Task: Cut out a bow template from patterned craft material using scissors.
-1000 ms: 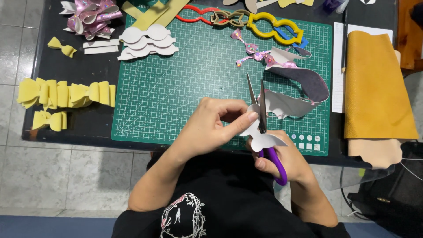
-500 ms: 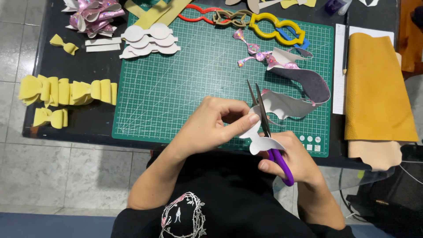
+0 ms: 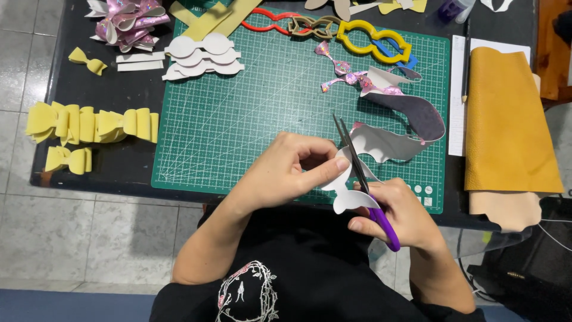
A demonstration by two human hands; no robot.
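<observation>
Item, work in hand: a white bow-shaped cutout [image 3: 347, 189], held at the near edge of the green cutting mat [image 3: 238, 131], just above the desk [image 3: 95, 173] edge. Our left hand [image 3: 285, 174] pinches the cutout's left side between thumb and fingers, a narrow grip closed on the sheet. Our right hand [image 3: 400, 216] is closed through the purple handles of the scissors [image 3: 357, 167]; the blades stand slightly parted.

Key relation: the scissors' long axis runs from the handles, near and right, to the tips, far and slightly left. The cutout lies directly against the blades, on their left, and its own long axis runs nearly the same way. The left hand is the nearer holder of the piece; the right hand touches it only at its near lobe. The offcut sheet [image 3: 387, 143], white-backed with a pink glitter edge, trails to the far right from the blades.

Other stock, by place:
- Far left of the mat: stack of white cutouts [image 3: 199, 55].
- Far left corner: pink holographic bows [image 3: 128, 18].
- Left, on the dark desk: yellow folded bows [image 3: 89, 124], a small yellow bow [image 3: 86, 59].
- Far centre: red, tan, yellow and blue outline templates [image 3: 372, 39].
- Right: mustard leather sheet [image 3: 506, 119], a pencil [image 3: 465, 65] on white paper beside it.

No packages or signs we can make out.
</observation>
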